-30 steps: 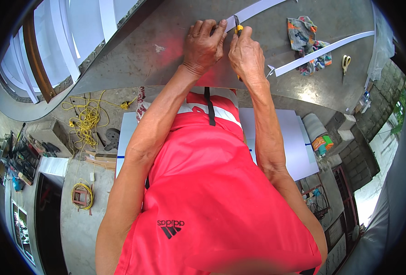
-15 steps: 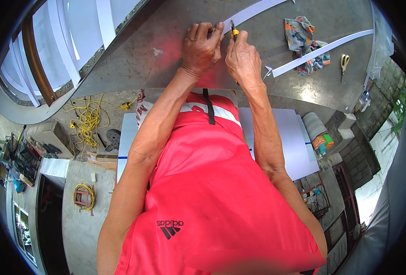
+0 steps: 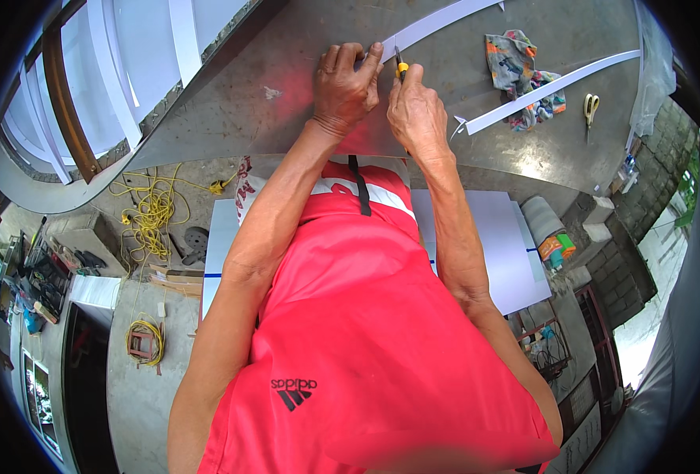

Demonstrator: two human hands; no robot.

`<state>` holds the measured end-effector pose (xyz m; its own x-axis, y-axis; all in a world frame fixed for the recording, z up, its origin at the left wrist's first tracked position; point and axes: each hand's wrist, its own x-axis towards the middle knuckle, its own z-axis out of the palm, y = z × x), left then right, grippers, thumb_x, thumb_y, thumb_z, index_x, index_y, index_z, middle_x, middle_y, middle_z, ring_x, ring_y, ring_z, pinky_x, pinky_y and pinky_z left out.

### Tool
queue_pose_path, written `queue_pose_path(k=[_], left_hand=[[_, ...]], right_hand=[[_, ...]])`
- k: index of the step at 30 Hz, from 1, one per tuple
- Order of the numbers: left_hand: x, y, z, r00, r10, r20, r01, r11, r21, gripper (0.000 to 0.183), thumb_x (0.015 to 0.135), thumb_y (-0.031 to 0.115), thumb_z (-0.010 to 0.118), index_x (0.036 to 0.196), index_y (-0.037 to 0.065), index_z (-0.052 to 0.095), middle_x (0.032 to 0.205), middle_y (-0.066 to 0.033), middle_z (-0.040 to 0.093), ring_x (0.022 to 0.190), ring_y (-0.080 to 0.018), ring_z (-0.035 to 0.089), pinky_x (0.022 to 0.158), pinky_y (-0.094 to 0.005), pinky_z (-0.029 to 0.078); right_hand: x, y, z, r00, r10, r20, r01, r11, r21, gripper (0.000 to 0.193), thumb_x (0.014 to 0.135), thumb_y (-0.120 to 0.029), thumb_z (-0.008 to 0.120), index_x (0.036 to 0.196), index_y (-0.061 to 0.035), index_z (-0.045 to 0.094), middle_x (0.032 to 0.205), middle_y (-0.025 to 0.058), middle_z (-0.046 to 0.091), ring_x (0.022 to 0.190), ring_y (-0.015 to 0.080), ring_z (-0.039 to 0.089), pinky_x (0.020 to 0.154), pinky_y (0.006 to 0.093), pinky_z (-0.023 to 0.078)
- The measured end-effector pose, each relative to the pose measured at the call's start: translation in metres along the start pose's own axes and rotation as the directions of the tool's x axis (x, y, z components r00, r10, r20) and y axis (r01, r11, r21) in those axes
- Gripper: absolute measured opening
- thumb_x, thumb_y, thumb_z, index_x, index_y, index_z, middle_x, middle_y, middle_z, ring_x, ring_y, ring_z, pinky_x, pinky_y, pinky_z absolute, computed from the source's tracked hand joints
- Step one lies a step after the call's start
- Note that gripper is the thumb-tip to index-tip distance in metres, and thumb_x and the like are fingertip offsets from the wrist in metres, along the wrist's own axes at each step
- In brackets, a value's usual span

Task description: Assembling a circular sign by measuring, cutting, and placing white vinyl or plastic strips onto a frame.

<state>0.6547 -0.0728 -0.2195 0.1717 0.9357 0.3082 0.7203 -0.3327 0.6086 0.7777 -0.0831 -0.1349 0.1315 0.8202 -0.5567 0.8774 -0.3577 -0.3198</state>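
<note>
A long white strip (image 3: 437, 25) lies curved across the dark metal table. At its near end my left hand (image 3: 347, 85) is closed, the thumb and fingertips gripping the strip's end. My right hand (image 3: 418, 110) is wrapped round a yellow-and-black utility knife (image 3: 402, 69). The knife's blade points away from me and meets the strip just right of my left thumb. Most of the handle is hidden in my fist. A second white strip (image 3: 547, 92) lies to the right, partly over a patterned cloth (image 3: 512, 63).
Scissors (image 3: 591, 109) lie at the table's right, near clear plastic sheeting (image 3: 656, 87). A large curved frame (image 3: 73, 110) with white strips rises at the left. On the floor are a tangled yellow cord (image 3: 151, 217) and a white panel (image 3: 488, 245) below the table edge.
My right hand and the knife have shifted slightly toward me and to the left. My left hand keeps its hold on the strip.
</note>
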Motion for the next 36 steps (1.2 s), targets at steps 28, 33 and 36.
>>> queue_pose_path(k=[28,33,36], left_hand=[[0.061,-0.020,-0.018,0.990,-0.136,-0.022,0.137,0.986,0.093,0.033,0.078,0.012,0.074,0.110,0.008,0.068,0.099,-0.0114,0.059,0.097,-0.0318,0.057,0.088,-0.0427,0.046],[0.081,-0.013,-0.008,0.994,-0.111,0.022,0.110,0.994,0.021,0.018,0.079,0.011,0.073,0.096,0.008,0.070,0.094,-0.0130,0.061,0.093,-0.0332,0.059,0.084,-0.0429,0.049],[0.090,-0.011,-0.009,0.974,-0.205,0.094,0.207,0.978,-0.022,0.019,0.081,0.013,0.072,0.099,0.008,0.070,0.098,-0.0131,0.062,0.093,-0.0339,0.060,0.084,-0.0428,0.049]], right_hand=[[-0.043,0.082,-0.019,0.960,0.221,-0.170,-0.041,0.716,0.697,0.035,0.087,-0.031,0.075,0.090,-0.0020,0.056,0.062,0.0047,0.057,0.052,0.0189,0.059,0.050,0.0334,0.048],[-0.036,0.112,-0.040,0.749,0.315,-0.583,-0.132,0.933,0.336,0.037,0.081,-0.026,0.078,0.098,-0.0023,0.055,0.090,0.0213,0.064,0.088,0.0401,0.066,0.074,0.0491,0.053],[-0.034,0.128,-0.041,0.633,0.493,-0.597,-0.346,0.870,0.352,0.047,0.079,-0.028,0.081,0.109,-0.0046,0.052,0.100,0.0204,0.064,0.095,0.0404,0.066,0.079,0.0515,0.053]])
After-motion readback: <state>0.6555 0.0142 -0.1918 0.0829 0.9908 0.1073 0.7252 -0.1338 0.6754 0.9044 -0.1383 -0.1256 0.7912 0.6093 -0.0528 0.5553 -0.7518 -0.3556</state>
